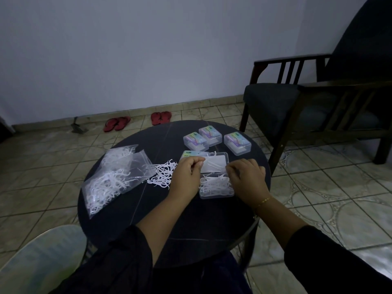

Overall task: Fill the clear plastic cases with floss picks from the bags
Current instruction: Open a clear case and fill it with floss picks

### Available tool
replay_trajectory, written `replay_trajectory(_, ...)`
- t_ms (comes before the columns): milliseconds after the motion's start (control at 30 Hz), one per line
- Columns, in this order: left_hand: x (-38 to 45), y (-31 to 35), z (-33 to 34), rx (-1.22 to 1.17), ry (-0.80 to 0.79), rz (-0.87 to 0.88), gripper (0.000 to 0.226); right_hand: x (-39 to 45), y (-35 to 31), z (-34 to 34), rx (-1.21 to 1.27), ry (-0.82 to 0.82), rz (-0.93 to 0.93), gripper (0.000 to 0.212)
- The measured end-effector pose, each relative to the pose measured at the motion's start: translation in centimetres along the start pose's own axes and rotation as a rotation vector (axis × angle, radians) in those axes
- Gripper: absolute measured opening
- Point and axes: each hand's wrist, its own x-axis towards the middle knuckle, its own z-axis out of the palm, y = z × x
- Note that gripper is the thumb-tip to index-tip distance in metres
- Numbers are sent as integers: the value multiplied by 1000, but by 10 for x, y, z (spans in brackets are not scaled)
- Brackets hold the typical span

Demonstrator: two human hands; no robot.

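Observation:
An open clear plastic case lies on the round dark table, its tray full of white floss picks and its lid swung back. My left hand pinches the lid's left edge with curled fingers. My right hand has its fingers curled at the lid's right edge. Loose floss picks lie in a pile left of the case. Two clear bags of picks lie at the table's left. Three closed cases with colourful labels stand at the back.
A dark wooden armchair stands to the right of the table. Two pairs of red sandals sit by the wall on the tiled floor. A pale rounded object is at the lower left.

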Motion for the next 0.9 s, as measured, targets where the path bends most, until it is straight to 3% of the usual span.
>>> replay_trajectory(300,2,-1,-1,-39,72,-16,19,3,-4,-2,171,-26,44,14)
replay_trajectory(433,3,2,-2,-101,86,-94,16,6,-8,-5,462,-40,166,12)
replay_trajectory(667,-1,8,0,-126,-1,-186,16,13,-20,-14,726,-69,337,18)
replay_trajectory(900,2,21,1,-253,-153,-232,12,18,-35,-16,915,-152,397,24)
